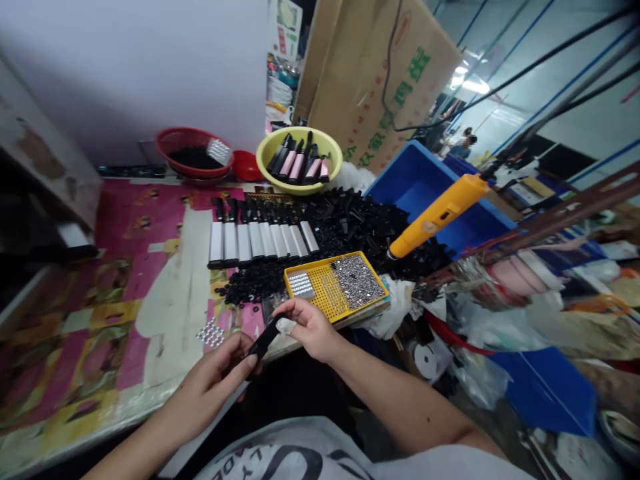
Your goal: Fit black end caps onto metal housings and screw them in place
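Note:
A long, narrow black plastic piece (266,339) is held at a slant near the table's front edge. My left hand (220,373) is closed round its lower end, with the thumb on top. At the upper end my right hand (311,328) pinches it between thumb and fingers; something whitish covers the thumb tip. Just beyond my right hand lies a yellow perforated tray (327,303) of small shiny metal parts (357,279) and a silvery patterned sheet (301,285). Another patterned sheet (211,333) is on the table beside my left hand.
Behind the tray stand a row of black-and-white pieces (257,240), a heap of black parts (360,217) and small black rings (255,283). A yellow bowl (263,175), red basin (165,150) and blue crate (395,173) stand farther back. A yellow-orange power screwdriver (435,217) hangs at right.

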The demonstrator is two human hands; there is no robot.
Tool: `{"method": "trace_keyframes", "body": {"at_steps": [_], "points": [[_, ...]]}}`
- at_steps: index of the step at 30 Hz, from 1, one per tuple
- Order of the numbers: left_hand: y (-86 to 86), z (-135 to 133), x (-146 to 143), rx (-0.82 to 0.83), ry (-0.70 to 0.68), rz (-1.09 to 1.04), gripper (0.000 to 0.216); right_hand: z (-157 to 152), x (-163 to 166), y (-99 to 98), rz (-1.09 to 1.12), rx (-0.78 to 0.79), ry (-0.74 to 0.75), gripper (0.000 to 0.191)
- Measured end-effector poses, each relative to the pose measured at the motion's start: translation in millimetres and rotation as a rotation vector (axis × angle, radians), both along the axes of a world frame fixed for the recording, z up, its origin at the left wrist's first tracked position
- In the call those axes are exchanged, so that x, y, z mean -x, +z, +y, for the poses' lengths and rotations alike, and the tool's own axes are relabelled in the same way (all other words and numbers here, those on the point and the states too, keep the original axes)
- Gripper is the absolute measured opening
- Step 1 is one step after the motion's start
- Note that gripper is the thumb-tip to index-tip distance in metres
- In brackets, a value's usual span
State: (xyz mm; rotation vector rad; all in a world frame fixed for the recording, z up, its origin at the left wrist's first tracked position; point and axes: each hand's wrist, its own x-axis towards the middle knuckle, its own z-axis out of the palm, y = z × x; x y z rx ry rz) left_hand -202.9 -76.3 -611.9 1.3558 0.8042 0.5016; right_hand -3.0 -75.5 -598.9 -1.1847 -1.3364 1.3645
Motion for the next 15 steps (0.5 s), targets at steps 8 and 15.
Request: {"method": "trace_keyframes", "body": {"at_steps": [8,15], "points": [[-7.5,21.8,9.1,-0.11,0.174,0.149,0.025,108.9,-57.8,15.9,-0.928,-0.379,0.063,0.043],[-19.1,16.6,31.2,-0.177,0.445,0.365,0.026,77.7,-46.7,16.9,-1.013,-0.52,-0.085,0.041]]}}
